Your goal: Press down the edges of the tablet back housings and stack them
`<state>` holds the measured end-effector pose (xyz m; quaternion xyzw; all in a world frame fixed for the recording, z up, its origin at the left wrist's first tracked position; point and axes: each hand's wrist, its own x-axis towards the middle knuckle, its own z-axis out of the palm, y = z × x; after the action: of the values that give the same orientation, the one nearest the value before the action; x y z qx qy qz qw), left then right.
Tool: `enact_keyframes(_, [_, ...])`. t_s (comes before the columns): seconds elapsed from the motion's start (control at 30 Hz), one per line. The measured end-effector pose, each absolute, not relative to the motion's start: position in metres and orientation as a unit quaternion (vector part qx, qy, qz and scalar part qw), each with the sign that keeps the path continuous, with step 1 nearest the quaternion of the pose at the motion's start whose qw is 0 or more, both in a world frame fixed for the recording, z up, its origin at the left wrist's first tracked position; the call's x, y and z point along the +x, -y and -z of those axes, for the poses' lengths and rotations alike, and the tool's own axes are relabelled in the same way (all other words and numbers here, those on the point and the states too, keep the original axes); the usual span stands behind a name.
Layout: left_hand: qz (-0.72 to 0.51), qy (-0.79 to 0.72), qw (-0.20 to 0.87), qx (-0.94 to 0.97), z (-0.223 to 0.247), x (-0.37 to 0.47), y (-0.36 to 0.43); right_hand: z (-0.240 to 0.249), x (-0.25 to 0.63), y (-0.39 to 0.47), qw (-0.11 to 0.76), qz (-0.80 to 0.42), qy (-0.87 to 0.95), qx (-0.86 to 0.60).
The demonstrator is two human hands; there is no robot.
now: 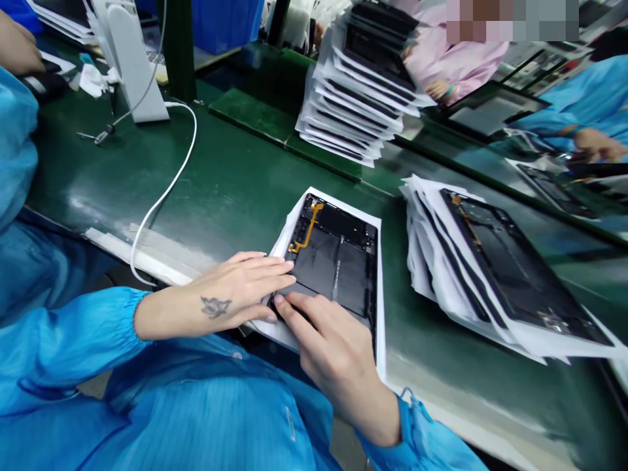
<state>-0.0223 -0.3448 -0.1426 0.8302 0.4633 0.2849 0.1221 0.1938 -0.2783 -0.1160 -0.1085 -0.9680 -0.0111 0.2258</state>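
Observation:
An opened tablet shell (353, 261) lies on a white sheet (370, 219) at the bench's near edge. Black battery panels and an orange flex cable (311, 226) show inside it. My left hand (240, 291) is flat, its fingers stretched out and their tips on the shell's left edge. Over the near left corner my right hand (333, 340) bends its fingers, the tips pressed close together at the rim. Whatever lies under those fingertips is hidden.
More shells layered with white sheets form a pile (510, 268) on the right and a taller stack (363, 85) behind. A white cable (184, 163) runs from a white stand (135, 65) to the front edge. Co-workers in blue (589, 98) and pink (461, 49) sit across; another sleeve (14, 131) is at left.

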Motion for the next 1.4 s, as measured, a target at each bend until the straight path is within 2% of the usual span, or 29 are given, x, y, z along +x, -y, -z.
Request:
enact_keyframes(0.27, [-0.262,-0.462,0.082,0.843,0.132,-0.020,0.347,0.095,0.183,0.272,0.144,0.052,0.987,-0.059])
enact_keyframes(0.83, [-0.253,-0.468,0.079,0.843,0.128,-0.020,0.347,0.103,0.186,0.268,0.147,0.041,0.986,-0.061])
enact_keyframes(0.93, [-0.247,-0.498,0.054,0.830,0.131,-0.022,0.354,0.104,0.203,0.273,0.205,-0.016,0.973,-0.103])
enact_keyframes(1.03, [-0.290,-0.522,-0.006,0.802,0.136,-0.023,0.366,0.107,0.225,0.289,0.339,-0.063,0.915,-0.210])
enact_keyframes(1.13, [-0.325,-0.502,-0.062,0.799,0.138,-0.022,0.374,0.112,0.237,0.306,0.465,-0.197,0.795,-0.337])
enact_keyframes(1.2, [-0.319,-0.480,-0.093,0.812,0.137,-0.020,0.376,0.115,0.235,0.311,0.485,-0.320,0.736,-0.348])
enact_keyframes(1.27, [-0.302,-0.466,-0.122,0.823,0.135,-0.017,0.375,0.117,0.230,0.311,0.464,-0.385,0.740,-0.299])
enact_keyframes(1.4, [-0.268,-0.462,-0.151,0.832,0.134,-0.015,0.372,0.122,0.223,0.309,0.447,-0.334,0.794,-0.240])
